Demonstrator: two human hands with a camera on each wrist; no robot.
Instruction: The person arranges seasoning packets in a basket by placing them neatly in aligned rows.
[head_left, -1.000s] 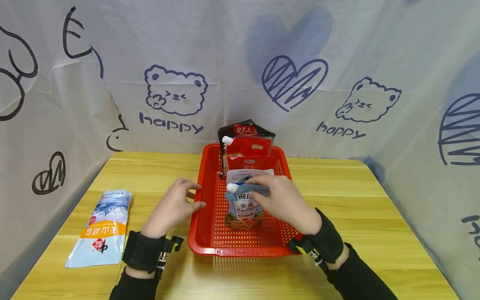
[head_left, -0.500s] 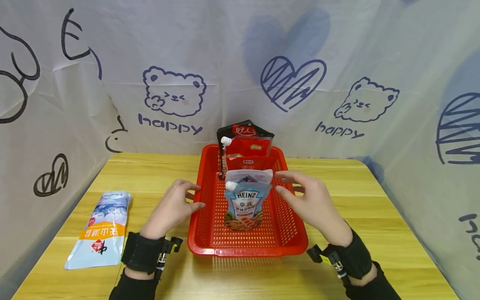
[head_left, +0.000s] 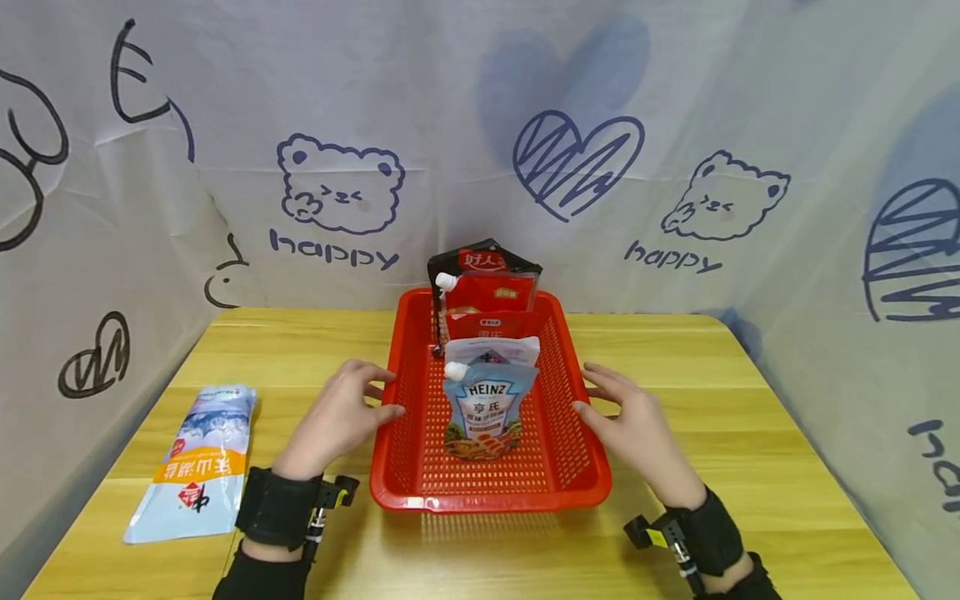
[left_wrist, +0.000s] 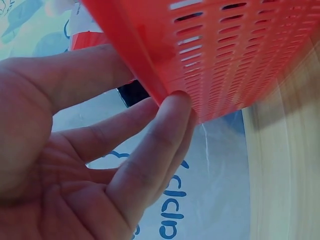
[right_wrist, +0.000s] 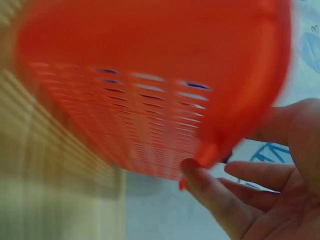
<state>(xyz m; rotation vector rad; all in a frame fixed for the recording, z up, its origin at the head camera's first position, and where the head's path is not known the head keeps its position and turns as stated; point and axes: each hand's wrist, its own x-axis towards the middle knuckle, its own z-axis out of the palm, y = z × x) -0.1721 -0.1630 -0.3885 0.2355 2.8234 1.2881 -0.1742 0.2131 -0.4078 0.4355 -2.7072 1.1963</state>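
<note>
A red perforated plastic basket [head_left: 491, 503] stands on the table between both hands. My left hand [head_left: 336, 417] holds its left rim, thumb over the inner side and fingertips [left_wrist: 175, 107] against the outer wall. At the right rim, my right hand [head_left: 637, 429] has its thumb over the edge and a fingertip [right_wrist: 192, 172] on the outside. A blue Heinz pouch [head_left: 483, 412] with a white cap stands upright at the front of the row inside. Behind it are a pale pouch [head_left: 525, 348], a red packet [head_left: 510, 323], a white-capped red pouch [head_left: 491, 292] and a black packet [head_left: 483, 258].
A blue, white and orange salt bag [head_left: 198, 462] lies flat on the wooden table [head_left: 510, 562], left of the basket. A white cloth [head_left: 465, 150] with drawn bears and hearts hangs close behind the table and along both sides.
My right hand has let go of the Heinz pouch and moved right, out of the basket, to its right rim. The left hand has stayed at the left rim.
</note>
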